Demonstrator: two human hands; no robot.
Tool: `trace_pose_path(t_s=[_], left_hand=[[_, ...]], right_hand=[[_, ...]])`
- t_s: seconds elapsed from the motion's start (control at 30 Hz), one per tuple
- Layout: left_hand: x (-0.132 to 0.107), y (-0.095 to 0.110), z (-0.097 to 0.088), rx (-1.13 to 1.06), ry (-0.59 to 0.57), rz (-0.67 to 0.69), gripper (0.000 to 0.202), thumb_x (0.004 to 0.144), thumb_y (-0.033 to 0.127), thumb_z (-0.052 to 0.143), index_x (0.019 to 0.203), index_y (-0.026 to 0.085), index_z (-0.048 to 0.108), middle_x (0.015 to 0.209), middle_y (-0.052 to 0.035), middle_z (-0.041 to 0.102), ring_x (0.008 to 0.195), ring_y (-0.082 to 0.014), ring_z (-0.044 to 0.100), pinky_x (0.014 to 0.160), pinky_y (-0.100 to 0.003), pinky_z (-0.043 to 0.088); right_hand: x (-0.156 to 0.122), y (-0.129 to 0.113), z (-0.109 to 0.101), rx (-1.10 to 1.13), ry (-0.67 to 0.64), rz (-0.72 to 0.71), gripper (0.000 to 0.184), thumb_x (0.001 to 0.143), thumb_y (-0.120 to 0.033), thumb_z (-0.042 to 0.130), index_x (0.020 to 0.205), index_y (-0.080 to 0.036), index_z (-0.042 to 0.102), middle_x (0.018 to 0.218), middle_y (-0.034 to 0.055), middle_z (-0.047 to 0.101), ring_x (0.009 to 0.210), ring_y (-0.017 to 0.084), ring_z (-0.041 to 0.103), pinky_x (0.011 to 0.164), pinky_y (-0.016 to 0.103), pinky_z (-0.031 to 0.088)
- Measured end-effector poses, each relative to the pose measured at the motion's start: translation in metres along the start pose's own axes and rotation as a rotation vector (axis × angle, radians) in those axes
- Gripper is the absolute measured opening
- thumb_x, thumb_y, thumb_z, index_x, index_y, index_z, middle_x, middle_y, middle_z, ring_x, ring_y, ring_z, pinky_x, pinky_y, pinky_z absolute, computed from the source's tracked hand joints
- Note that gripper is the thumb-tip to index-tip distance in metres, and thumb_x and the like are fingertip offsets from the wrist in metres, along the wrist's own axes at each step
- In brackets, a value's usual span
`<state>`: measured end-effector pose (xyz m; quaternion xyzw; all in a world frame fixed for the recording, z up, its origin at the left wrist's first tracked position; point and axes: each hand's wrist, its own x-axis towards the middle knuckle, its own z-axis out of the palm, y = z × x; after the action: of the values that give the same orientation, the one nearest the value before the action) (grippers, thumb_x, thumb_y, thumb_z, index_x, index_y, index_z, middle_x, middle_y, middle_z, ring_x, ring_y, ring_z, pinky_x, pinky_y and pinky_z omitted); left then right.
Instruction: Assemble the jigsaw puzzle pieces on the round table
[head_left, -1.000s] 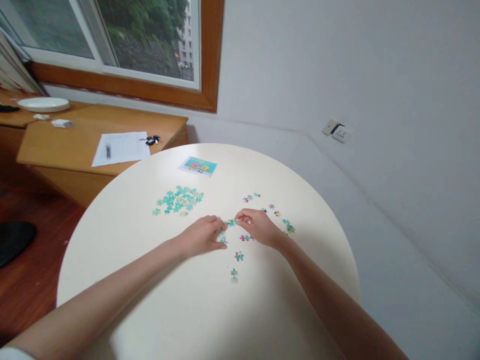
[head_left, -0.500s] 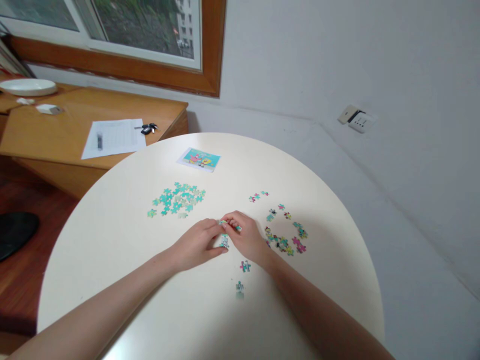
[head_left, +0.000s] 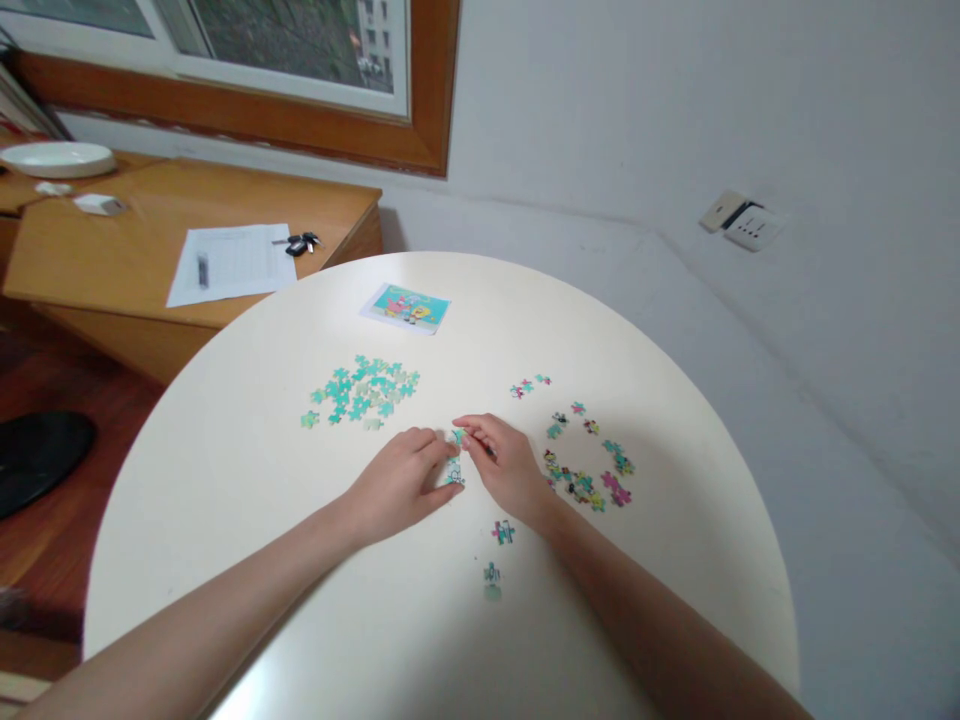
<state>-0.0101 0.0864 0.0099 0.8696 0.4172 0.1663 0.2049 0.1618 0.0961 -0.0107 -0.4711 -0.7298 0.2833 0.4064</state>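
Observation:
Between my hands a small strip of joined jigsaw puzzle pieces (head_left: 454,470) lies on the round white table (head_left: 315,620). My left hand (head_left: 401,485) grips the strip from its left side, fingertips at the far end and thumb at the near end. At the strip's far end, my right hand (head_left: 506,465) pinches a teal puzzle piece (head_left: 458,436) between thumb and fingers. The fingertips partly cover both the strip and that piece. Nearer me lie a pink and teal puzzle piece (head_left: 503,532) and a pale green pair of pieces (head_left: 491,580).
Several teal pieces (head_left: 364,388) lie in a cluster at left. A loose ring of mixed pieces (head_left: 585,487) is at right, with a few pink ones (head_left: 519,390) beyond. A cartoon picture card (head_left: 409,308) lies at the back. Keys (head_left: 302,243) and paper rest on a wooden desk (head_left: 150,200).
My right hand's fingers have drawn back slightly from the left fingertips, so more of the teal piece and strip shows. The whole view has shifted a little.

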Motion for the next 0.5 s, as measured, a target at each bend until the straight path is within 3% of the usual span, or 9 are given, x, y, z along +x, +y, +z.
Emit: trace_pose_path(t_s=[0.5], left_hand=[[-0.0002,-0.0015,-0.003,0.006,0.021,-0.036,0.026,0.08,0.03,0.059,0.102,0.016,0.057,0.084,-0.0062,0.059,0.083,-0.0209,0.055,0.077,-0.035,0.044]], right_hand=[[0.0009,-0.0047,-0.0031,-0.126,-0.019,-0.097,0.025,0.085,-0.011,0.041,0.092,-0.019,0.063,0.085,0.0056,0.064,0.078,0.015,0.059,0.073,0.028,0.049]])
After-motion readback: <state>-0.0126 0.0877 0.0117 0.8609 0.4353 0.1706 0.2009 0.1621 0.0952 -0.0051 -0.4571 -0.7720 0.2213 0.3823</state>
